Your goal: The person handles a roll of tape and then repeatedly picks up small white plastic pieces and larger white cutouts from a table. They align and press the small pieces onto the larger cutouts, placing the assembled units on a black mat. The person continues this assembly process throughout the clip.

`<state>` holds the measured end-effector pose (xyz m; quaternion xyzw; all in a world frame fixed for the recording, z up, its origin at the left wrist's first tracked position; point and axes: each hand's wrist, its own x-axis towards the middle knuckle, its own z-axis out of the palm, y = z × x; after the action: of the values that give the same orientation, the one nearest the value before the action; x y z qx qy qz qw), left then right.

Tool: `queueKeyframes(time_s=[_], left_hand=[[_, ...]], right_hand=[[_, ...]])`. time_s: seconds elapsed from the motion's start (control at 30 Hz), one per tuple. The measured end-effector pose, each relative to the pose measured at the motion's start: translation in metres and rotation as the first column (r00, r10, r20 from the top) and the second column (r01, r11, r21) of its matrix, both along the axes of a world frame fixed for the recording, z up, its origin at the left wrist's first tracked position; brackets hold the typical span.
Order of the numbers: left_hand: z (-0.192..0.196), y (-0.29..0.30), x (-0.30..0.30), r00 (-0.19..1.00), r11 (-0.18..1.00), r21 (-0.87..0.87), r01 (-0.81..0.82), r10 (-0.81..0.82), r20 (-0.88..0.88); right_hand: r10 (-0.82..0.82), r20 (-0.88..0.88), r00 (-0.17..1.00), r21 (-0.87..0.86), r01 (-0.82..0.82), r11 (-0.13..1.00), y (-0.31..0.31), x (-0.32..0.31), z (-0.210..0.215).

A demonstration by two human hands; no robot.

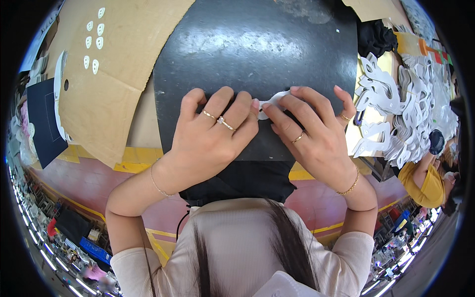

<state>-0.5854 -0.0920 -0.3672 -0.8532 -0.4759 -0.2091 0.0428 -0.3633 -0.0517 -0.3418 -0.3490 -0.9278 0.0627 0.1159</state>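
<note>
My left hand (pixel 210 136) and my right hand (pixel 311 131) lie side by side, fingers flat, on a glossy black sheet (pixel 257 44). Under and between the fingertips of both hands sits a small white cut-out piece (pixel 272 102), mostly hidden by the fingers; only a curved strip of it shows. Both hands press on that piece. There are rings on both hands and thin bracelets on both wrists.
A large brown cardboard sheet (pixel 118 74) with several small white oval pieces (pixel 94 42) lies to the left. A heap of white cut-out shapes (pixel 405 104) fills the right side. A dark blue sheet (pixel 44 119) lies at far left. Another person in yellow (pixel 425 183) is at the right edge.
</note>
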Motion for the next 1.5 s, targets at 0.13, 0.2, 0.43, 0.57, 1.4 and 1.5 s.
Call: queueKeyframes(time_s=[0.13, 0.2, 0.43, 0.57, 1.4, 1.5], left_hand=[[0.003, 0.000, 0.001, 0.998, 1.000, 0.015, 0.028, -0.027, -0.058], [0.007, 0.001, 0.000, 0.998, 0.999, -0.039, 0.026, -0.028, -0.057], [0.008, -0.003, 0.001, 0.998, 0.998, -0.062, 0.014, -0.018, -0.060], [0.005, 0.000, 0.000, 0.996, 0.999, 0.024, 0.045, -0.043, -0.080], [0.004, 0.012, -0.009, 0.980, 0.972, -0.154, 0.179, -0.162, 0.117], [0.005, 0.011, -0.005, 0.983, 0.976, -0.121, 0.182, -0.178, 0.043]], right_hand=[[-0.008, -0.019, 1.000, -0.045, 0.007, 0.999, 0.000, -0.001, 0.003], [-0.006, -0.034, 0.999, -0.143, 0.001, 0.990, 0.011, -0.002, 0.008], [-0.095, -0.144, 0.985, 0.021, 0.098, 0.995, 0.005, -0.001, 0.004], [-0.062, 0.012, 0.998, 0.090, 0.061, 0.994, -0.018, 0.001, 0.009], [0.000, 0.038, 0.999, -0.018, 0.000, 1.000, -0.015, 0.008, 0.004], [0.006, 0.005, 1.000, -0.054, -0.005, 0.999, -0.013, 0.008, 0.004]])
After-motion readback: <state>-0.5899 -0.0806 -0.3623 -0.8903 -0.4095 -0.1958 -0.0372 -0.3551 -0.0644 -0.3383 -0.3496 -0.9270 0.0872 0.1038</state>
